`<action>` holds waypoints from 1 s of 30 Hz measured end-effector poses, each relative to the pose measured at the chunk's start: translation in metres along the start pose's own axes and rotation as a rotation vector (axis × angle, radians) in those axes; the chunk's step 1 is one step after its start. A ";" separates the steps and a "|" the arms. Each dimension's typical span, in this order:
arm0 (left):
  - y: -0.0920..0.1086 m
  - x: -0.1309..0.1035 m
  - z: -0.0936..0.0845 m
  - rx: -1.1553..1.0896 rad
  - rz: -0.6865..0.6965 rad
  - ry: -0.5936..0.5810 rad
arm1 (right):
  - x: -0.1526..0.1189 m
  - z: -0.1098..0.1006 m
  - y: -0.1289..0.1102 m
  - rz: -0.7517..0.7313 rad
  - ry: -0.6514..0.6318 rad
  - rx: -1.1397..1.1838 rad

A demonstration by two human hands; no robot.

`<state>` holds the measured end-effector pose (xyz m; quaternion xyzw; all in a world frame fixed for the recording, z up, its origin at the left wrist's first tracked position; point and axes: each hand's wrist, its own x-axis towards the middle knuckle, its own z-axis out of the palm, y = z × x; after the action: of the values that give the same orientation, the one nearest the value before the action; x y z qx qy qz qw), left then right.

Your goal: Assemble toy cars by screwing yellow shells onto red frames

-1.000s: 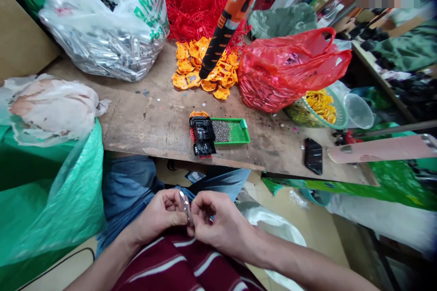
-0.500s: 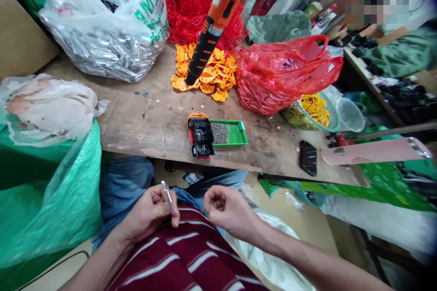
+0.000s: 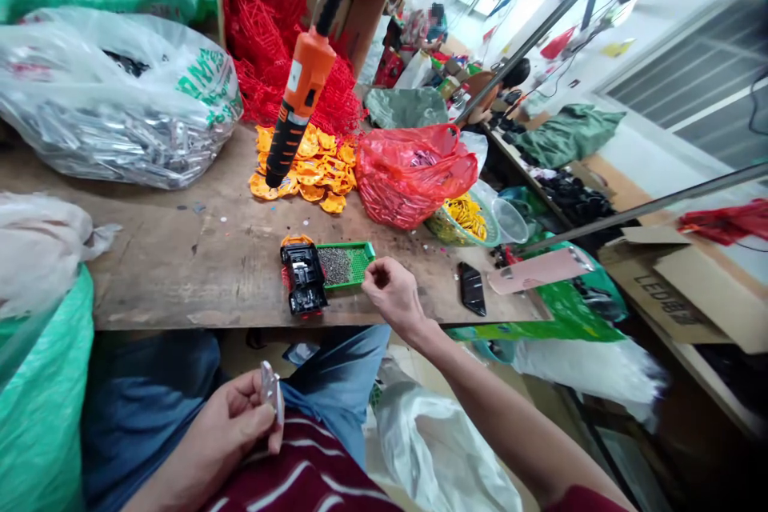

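Over my lap, my left hand (image 3: 249, 416) pinches a small silvery part (image 3: 271, 392) between thumb and fingers. My right hand (image 3: 390, 288) is at the right end of a green tray (image 3: 361, 262), its fingers curled together; whether they hold anything is too small to tell. Small grey metal pieces (image 3: 336, 266) lie in the tray. Against the tray's left end stands a black toy vehicle body (image 3: 304, 276) with orange and red parts. An orange and black electric screwdriver (image 3: 300, 100) hangs above a heap of orange parts (image 3: 318, 168).
A clear bag of silvery parts (image 3: 132, 128) lies at the back left, with red mesh-like pieces (image 3: 264, 40) behind. To the right are a red bag (image 3: 408, 176), a basket of yellow parts (image 3: 495, 230), a phone (image 3: 472, 288) and a pink cylinder (image 3: 540, 270).
My right hand has moved from over my lap up to the tray. My left hand still holds the silvery part, now turned differently. The camera view has tilted up and shifted right.
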<state>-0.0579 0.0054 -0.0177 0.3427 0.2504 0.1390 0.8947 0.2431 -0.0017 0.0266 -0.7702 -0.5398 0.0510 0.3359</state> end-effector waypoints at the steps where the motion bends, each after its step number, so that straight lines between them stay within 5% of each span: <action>1: -0.002 0.000 -0.001 0.006 0.005 0.004 | 0.004 0.003 0.001 -0.024 -0.004 -0.007; 10: -0.003 0.002 0.003 -0.014 0.008 0.023 | 0.030 0.024 0.009 -0.215 -0.099 -0.117; 19: -0.002 0.003 0.007 -0.033 0.002 0.054 | 0.031 0.025 0.011 -0.222 -0.132 -0.108; 26: -0.002 0.001 0.007 -0.039 0.012 0.087 | 0.019 0.005 -0.025 -0.117 -0.114 0.088; 30: 0.010 -0.001 0.015 -0.052 0.001 0.134 | -0.012 -0.005 -0.063 0.101 -0.378 0.409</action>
<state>-0.0512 0.0041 -0.0007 0.3096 0.3059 0.1686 0.8844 0.1903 -0.0025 0.0627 -0.6893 -0.5322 0.3183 0.3747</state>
